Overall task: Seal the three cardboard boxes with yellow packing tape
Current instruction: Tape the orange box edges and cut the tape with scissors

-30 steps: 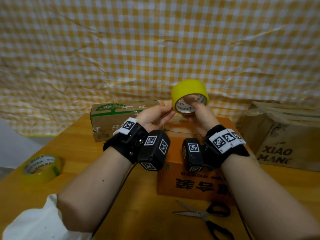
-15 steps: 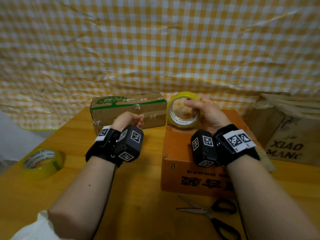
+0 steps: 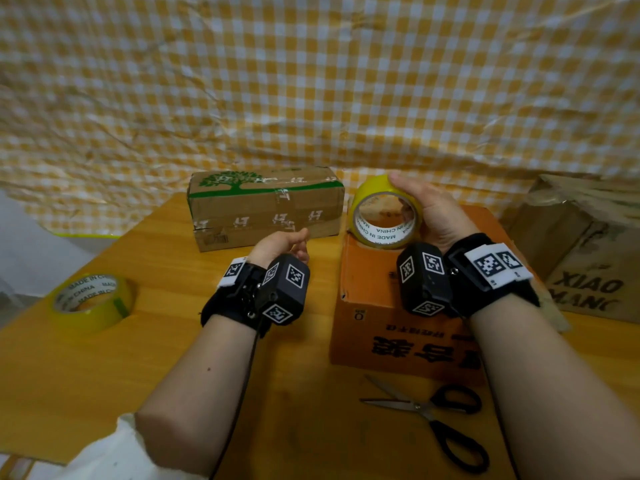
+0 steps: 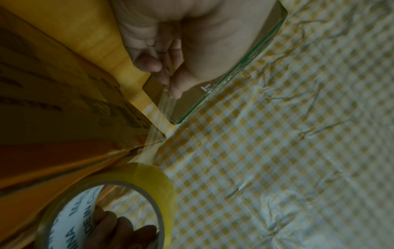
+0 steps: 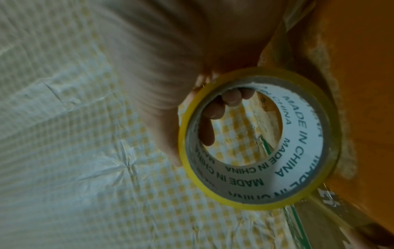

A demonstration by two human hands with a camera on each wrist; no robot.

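A yellow tape roll (image 3: 372,188) stands on edge at the far left corner of the orange box (image 3: 374,306). My right hand (image 3: 433,209) grips the roll over its top, with fingers curled inside the core (image 5: 298,151). My left hand (image 3: 284,242) hovers left of the orange box and pinches the loose tape end. A clear yellowish tape strip (image 4: 157,128) stretches from the roll (image 4: 155,182) to the left hand's fingers (image 4: 170,80). The tree-printed box (image 3: 263,209) lies behind the left hand. A brown lettered box (image 3: 581,258) stands at the right.
A second yellow tape roll (image 3: 90,303) lies flat on the wooden table (image 3: 104,375) at the left. Black-handled scissors (image 3: 433,414) lie in front of the orange box. A yellow checked cloth (image 3: 311,81) hangs behind the table.
The right hand has brought the roll down from the air onto the orange box. The left hand has moved left and down, away from the roll, drawing tape out.
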